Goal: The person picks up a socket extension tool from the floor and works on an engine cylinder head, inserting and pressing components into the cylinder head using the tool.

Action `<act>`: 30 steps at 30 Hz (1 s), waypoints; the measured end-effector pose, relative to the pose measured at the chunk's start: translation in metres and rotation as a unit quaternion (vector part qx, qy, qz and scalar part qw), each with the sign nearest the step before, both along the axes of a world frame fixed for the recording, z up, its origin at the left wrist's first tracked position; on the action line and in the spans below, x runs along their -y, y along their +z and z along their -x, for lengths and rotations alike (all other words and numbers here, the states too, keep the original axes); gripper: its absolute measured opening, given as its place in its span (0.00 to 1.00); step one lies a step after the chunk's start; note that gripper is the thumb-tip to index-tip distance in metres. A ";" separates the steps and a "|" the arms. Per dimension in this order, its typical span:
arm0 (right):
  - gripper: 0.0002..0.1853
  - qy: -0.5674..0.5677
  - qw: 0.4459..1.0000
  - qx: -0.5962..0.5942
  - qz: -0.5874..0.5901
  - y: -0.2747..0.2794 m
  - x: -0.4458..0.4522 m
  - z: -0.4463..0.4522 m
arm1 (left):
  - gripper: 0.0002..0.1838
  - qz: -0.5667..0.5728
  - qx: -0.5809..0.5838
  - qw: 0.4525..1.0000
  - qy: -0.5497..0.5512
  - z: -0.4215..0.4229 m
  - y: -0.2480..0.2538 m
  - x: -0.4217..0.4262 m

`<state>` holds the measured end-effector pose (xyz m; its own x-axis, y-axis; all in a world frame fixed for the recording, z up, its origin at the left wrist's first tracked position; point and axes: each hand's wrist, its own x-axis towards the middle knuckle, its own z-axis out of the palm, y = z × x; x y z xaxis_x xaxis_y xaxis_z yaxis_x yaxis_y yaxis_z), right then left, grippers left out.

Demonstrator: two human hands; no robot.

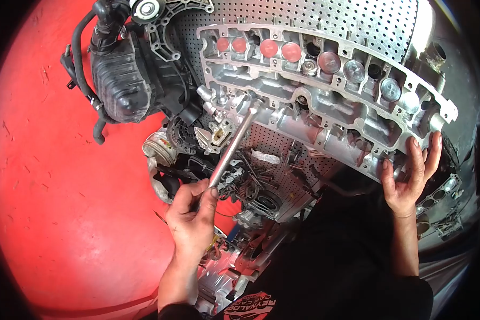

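Observation:
My left hand (190,217) is closed around the lower end of a long silver wrench (232,146), thumb lying along the handle. Its far end reaches the left part of a metal cylinder head (333,104), where the exact contact is hard to make out. That cylinder head lies across the bench, with a row of round buckets in its upper side, several tinted red by the light. At its right end my right hand (408,184) grips the edge, thumb and fingers spread apart on the metal.
A black plastic housing with hoses (125,88) and a bracket with a pulley (162,26) stand at the upper left. Loose engine parts and bolts (258,186) lie on the perforated metal bench (288,189). Red floor (53,176) spreads at left; more parts (442,200) sit at right.

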<state>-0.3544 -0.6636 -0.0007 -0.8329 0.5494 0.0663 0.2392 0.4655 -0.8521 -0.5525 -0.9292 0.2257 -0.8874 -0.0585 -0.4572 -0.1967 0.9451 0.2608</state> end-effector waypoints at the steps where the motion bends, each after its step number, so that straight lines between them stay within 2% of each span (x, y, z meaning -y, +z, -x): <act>1: 0.36 -0.003 1.000 0.001 0.005 0.001 0.001 -0.001 | 0.06 0.003 0.000 1.000 0.001 0.001 0.002 0.002; 3: 0.36 0.000 1.000 0.009 0.000 0.003 0.000 -0.002 | 0.05 -0.023 0.005 0.998 0.052 0.009 0.008 0.008; 7: 0.36 0.000 1.000 0.008 -0.006 0.003 0.000 -0.001 | 0.05 0.002 0.016 0.999 0.043 0.026 0.008 0.009; 30: 0.36 -0.005 1.000 0.021 0.004 0.001 0.002 -0.004 | 0.03 -0.014 0.040 0.997 0.067 0.033 -0.004 0.007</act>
<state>-0.3503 -0.6657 0.0007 -0.8294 0.5580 0.0273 0.2792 0.4563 -0.8449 -0.5858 -0.9362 0.2213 -0.8331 -0.1606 -0.5293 -0.3424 0.9013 0.2655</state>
